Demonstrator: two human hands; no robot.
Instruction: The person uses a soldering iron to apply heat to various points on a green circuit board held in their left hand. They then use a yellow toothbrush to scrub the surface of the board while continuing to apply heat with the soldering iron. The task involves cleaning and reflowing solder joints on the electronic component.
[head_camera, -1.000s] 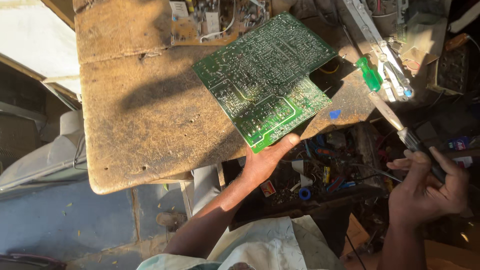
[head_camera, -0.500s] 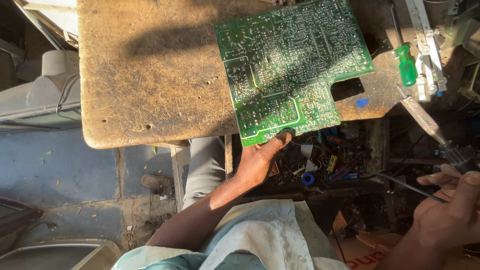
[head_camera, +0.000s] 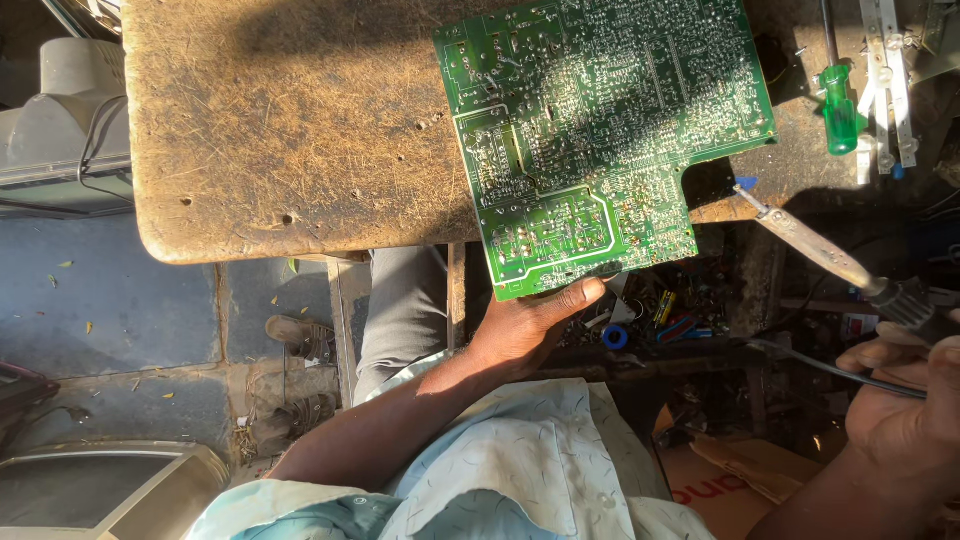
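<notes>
Green circuit board (head_camera: 600, 140), solder side up, lies on the worn wooden bench (head_camera: 290, 130), its near edge pinched by the left hand (head_camera: 525, 325). Right hand (head_camera: 900, 400), closed around the handle, holds a soldering iron (head_camera: 820, 255) just beside the board's right corner, near a green screwdriver (head_camera: 840, 108).

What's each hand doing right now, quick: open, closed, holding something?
Left hand: closed on the near edge of the green circuit board, thumb on top.
Right hand: closed around the handle of the soldering iron.
</notes>
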